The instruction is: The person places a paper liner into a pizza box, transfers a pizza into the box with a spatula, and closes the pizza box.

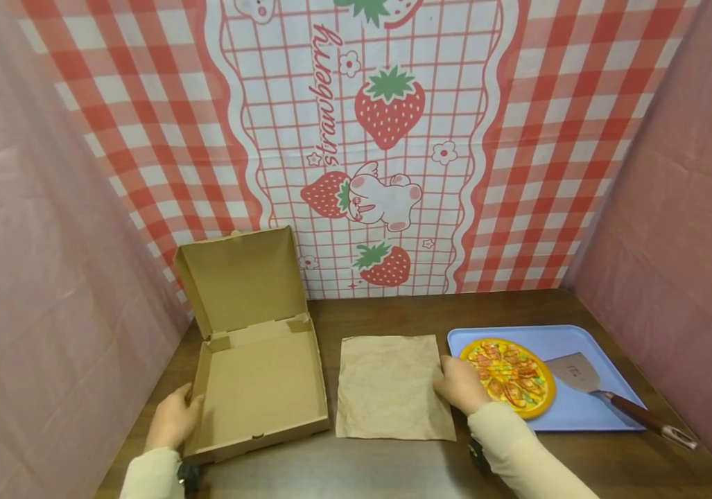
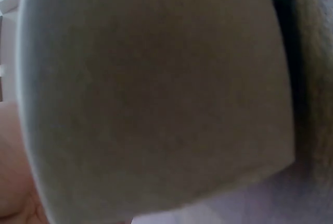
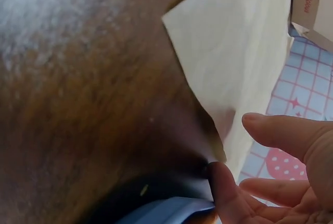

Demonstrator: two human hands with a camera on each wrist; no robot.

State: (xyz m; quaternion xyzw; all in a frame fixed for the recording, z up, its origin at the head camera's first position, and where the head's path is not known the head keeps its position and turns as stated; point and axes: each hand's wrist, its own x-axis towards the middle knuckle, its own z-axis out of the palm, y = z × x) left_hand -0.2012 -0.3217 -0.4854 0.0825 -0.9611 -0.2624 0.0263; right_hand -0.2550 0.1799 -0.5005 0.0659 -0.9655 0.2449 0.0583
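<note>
A cardboard pizza box (image 1: 262,388) stands with its lid up at the left. My left hand (image 1: 171,419) grips its left wall near the front. In the left wrist view a blurred tan panel (image 2: 156,99) fills most of the frame and hides most of that hand. A square of brown paper (image 1: 393,388) lies flat right of the box. At the paper's right edge, my right hand (image 1: 462,384) has its fingertips touching. In the right wrist view the thumb is above the paper, apart from the index finger (image 3: 223,182) at the edge.
A blue tray (image 1: 618,409) at the right bears a toy-like pizza (image 1: 508,374) and a pizza server (image 1: 574,374), whose wooden handle juts over the tray's front edge. A strawberry-patterned cloth (image 1: 356,138) hangs behind the table. Pink curtains (image 1: 661,229) hang at both sides.
</note>
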